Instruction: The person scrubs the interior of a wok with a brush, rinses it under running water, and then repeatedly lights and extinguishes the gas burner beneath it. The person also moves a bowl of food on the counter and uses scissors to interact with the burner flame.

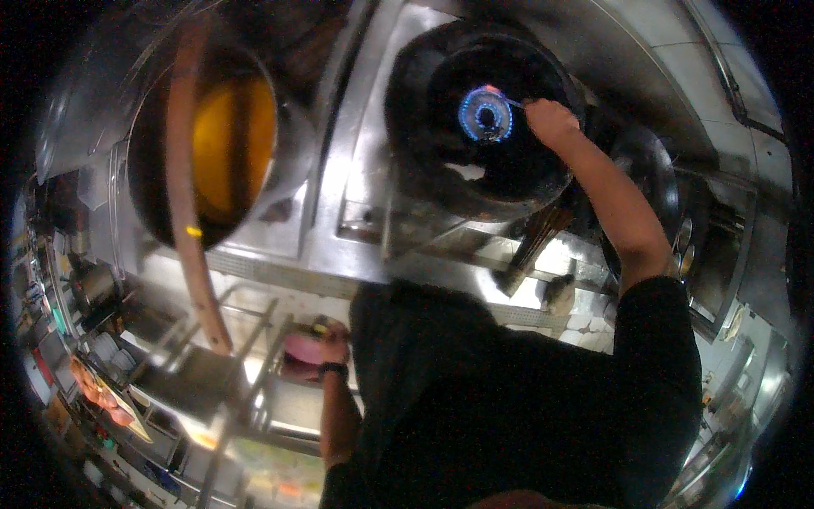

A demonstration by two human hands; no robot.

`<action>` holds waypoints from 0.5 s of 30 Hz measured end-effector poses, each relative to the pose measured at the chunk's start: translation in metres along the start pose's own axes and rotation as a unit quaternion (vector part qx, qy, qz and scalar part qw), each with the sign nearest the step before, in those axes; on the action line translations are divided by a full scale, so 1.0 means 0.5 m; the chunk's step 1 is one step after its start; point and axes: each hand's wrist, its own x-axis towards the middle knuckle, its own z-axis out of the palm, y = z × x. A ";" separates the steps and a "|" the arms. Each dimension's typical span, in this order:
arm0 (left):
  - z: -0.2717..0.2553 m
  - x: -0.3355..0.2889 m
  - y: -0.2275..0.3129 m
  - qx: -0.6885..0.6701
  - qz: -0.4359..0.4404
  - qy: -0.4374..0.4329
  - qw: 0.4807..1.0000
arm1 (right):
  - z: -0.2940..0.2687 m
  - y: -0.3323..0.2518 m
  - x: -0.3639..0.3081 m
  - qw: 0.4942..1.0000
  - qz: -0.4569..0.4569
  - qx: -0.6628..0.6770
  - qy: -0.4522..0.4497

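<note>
A ring of blue flame burns on a gas burner point(487, 116) deep in a round black stove well point(441, 165). My right hand point(553, 123) reaches over the well's right side, closed on a thin stick point(515, 103). The stick points at the upper edge of the flame ring, where a small orange-red glow shows. Low on the left, beside my body, my left hand point(334, 343) is closed, with a dark band on its wrist. A blurred pinkish thing point(303, 349) lies against its fingers; its kind and what the fingers hold cannot be made out.
A large metal pot point(140, 182) of yellow-orange liquid stands left of the burner, a long wooden handle point(182, 127) slanting across it. A bundled brush-like tool point(538, 242) leans below the well. Dark pans point(649, 170) stand at right. Metal rails point(246, 339) and trays lie lower left.
</note>
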 end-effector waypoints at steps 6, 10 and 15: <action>0.015 -0.012 -0.023 -0.049 0.001 0.050 0.998 | 0.014 0.063 0.042 0.997 -0.031 -0.050 -0.050; 0.010 -0.013 0.010 -0.059 -0.011 0.037 0.998 | 0.016 0.066 0.029 0.992 -0.070 -0.062 -0.082; 0.002 -0.044 0.112 0.015 -0.001 0.042 0.999 | 0.032 0.078 -0.004 0.996 -0.086 0.032 -0.008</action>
